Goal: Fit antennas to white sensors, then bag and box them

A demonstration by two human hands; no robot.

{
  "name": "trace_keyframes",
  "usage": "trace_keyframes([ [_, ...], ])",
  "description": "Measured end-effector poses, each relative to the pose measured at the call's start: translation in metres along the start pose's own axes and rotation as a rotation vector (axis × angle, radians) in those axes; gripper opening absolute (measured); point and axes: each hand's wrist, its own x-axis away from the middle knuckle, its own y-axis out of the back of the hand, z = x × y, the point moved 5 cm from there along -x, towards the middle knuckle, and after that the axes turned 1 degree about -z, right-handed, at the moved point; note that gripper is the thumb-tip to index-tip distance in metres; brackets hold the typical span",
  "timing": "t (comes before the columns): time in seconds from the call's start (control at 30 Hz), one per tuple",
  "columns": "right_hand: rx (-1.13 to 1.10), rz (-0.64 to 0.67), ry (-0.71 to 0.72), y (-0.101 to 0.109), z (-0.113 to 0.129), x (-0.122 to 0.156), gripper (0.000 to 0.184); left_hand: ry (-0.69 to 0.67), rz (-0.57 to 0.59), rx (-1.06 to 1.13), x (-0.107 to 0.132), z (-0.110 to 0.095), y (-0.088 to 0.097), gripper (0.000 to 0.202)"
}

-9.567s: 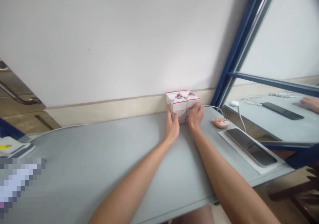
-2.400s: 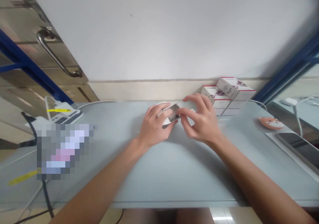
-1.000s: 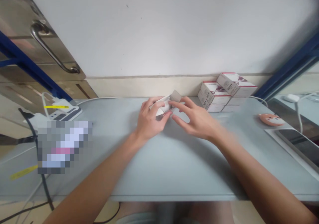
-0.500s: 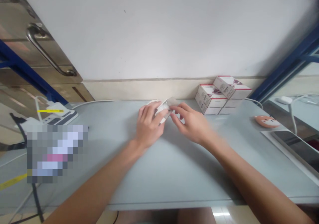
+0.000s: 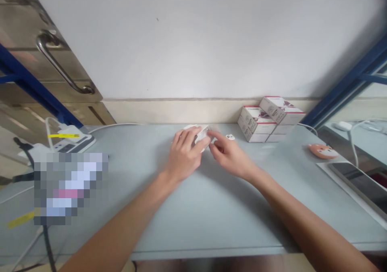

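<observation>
A small white carton (image 5: 203, 134), partly covered by my fingers, is on the grey table near the wall. My left hand (image 5: 186, 151) is wrapped over it from the left, thumb on the near side. From the right, my right hand (image 5: 228, 153) reaches in with the index finger stretched out to the carton's right end, where a greyish flap or clear film shows. The thumb stands apart below that finger and the others are curled; I see nothing held there. Just behind the right hand lies a small white piece (image 5: 230, 137) with dark marks, its kind unclear.
Several white and red boxes (image 5: 270, 120) are stacked against the wall at the back right. An orange and white mouse-shaped item (image 5: 323, 151) and a dark phone (image 5: 358, 183) lie on the right. A power strip (image 5: 74, 141) with cables and a blurred-out device (image 5: 71, 189) are on the left.
My right index finger has straightened from a pinch near the thumb and points into the carton. The small white piece now shows behind that hand. The view has shifted slightly.
</observation>
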Motion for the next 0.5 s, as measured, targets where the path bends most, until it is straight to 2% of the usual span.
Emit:
trace_keyframes([
  [0.07,0.068,-0.017,0.012,0.0,-0.001,-0.001,0.04,-0.006,0.049,0.006,0.001,-0.001,-0.002,0.04],
  [0.2,0.168,-0.022,0.079,0.002,0.002,-0.002,0.026,-0.019,0.067,0.009,0.002,-0.002,-0.004,0.046],
  [0.33,0.333,-0.061,0.067,0.01,0.005,-0.003,0.019,0.0,0.037,0.01,0.002,0.0,-0.004,0.042],
  [0.5,0.37,-0.088,0.092,0.016,0.008,-0.003,0.014,0.014,-0.03,0.018,0.002,0.003,-0.003,0.043],
])
